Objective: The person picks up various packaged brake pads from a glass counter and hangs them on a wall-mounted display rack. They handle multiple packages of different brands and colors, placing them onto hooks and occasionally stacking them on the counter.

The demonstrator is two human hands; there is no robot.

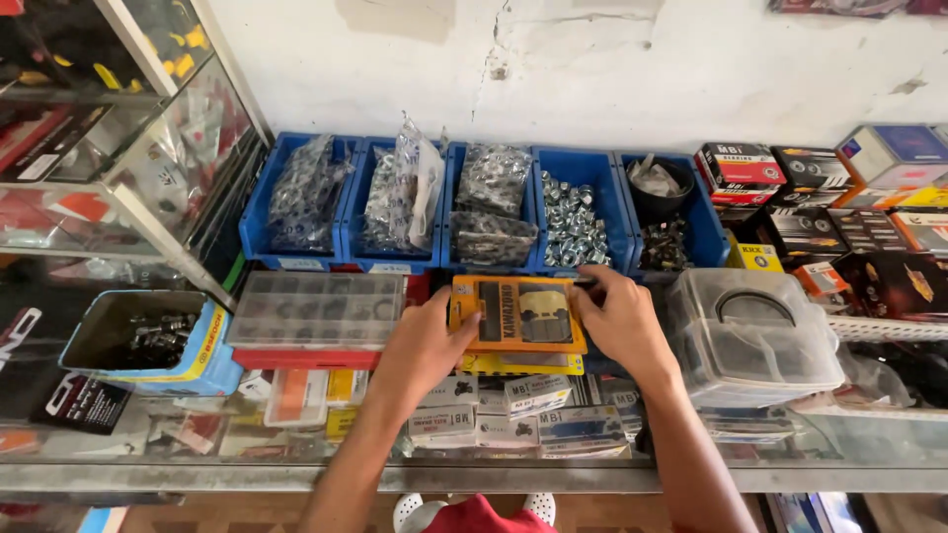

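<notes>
My left hand (423, 347) and my right hand (619, 318) both grip a flat orange blister pack (515, 314) holding a dark part. The left hand holds its left edge, the right hand its right edge and top corner. The pack lies on top of a yellow pack (513, 363), over a glass counter (494, 477). Small white and grey boxes (533, 395) show beneath it, under the glass.
Blue bins (592, 168) of bagged and loose nuts line the back wall. A clear compartment box (316, 308) sits left, a blue tin (202, 360) of bolts further left, a clear plastic tub (750, 336) right. Boxed parts (849, 197) stack at the far right. A glass cabinet (148, 158) stands left.
</notes>
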